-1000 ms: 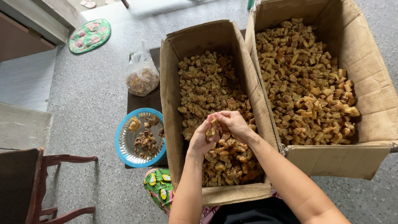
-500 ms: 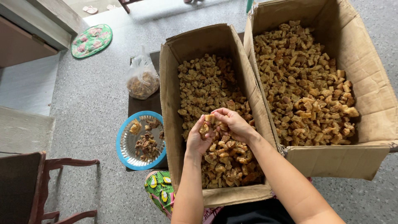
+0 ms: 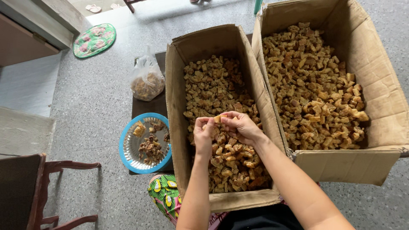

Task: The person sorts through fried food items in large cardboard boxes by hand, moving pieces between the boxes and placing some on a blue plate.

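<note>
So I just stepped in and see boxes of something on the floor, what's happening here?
A person is bent over two open cardboard boxes filled with small golden-brown chunks. Both hands, the left hand and the right hand, are raised together over the nearer box, fingers pinching one chunk between them. The bigger box stands to the right. To the left are a blue-rimmed plate with darker pieces and a tied plastic bag.

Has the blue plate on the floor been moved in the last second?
No. The blue plate sits beside the left cardboard box, just as before; only the camera shifted.

Matt cardboard box (image 3: pixel 177 106), glossy plastic bag (image 3: pixel 147 79)
</note>
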